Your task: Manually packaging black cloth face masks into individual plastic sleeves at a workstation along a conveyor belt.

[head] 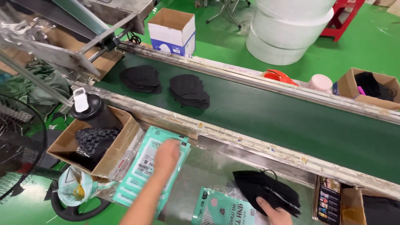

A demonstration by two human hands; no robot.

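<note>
The left hand [166, 155] lies flat, fingers together, on a stack of teal packets [155, 163] on the worktop, just below the green conveyor belt [266, 112]. The right hand [275, 213] has its fingers clamped on a bundle of black masks [266, 192] (two more piles [188, 91] ride the belt), right of the packets.

teal pouch stack [143, 166]: flat, fanned, counter's left edge | black mask bundle [266, 192]: folded, gripped, counter's near edge

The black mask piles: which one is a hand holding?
The pile on the near table, under the right hand. The two piles on the belt lie untouched.
</note>
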